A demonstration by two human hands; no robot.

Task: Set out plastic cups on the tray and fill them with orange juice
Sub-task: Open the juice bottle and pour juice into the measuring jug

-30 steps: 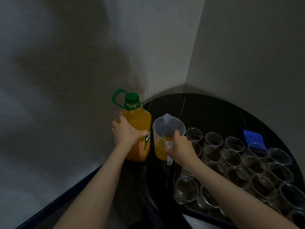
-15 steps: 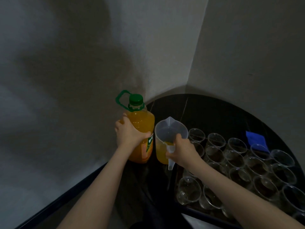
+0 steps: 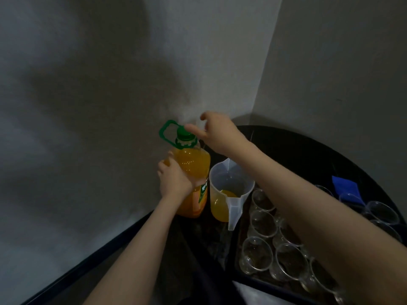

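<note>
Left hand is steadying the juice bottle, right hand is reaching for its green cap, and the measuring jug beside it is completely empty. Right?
Not quite. The measuring jug is not empty: the head view shows some orange juice in its bottom. The rest holds: the left hand grips the juice bottle, and the right hand reaches for its green cap.

Your right forearm (image 3: 308, 201) hides much of the tray's (image 3: 253, 280) far rows of plastic cups (image 3: 262, 223), and the lower right edge cuts off more. Your left hand (image 3: 174, 181) covers part of the juice bottle's (image 3: 191, 172) label, whose print is too small to read. Whether your right hand's (image 3: 218, 133) thumb touches the green cap (image 3: 184, 133) is unclear.
</note>
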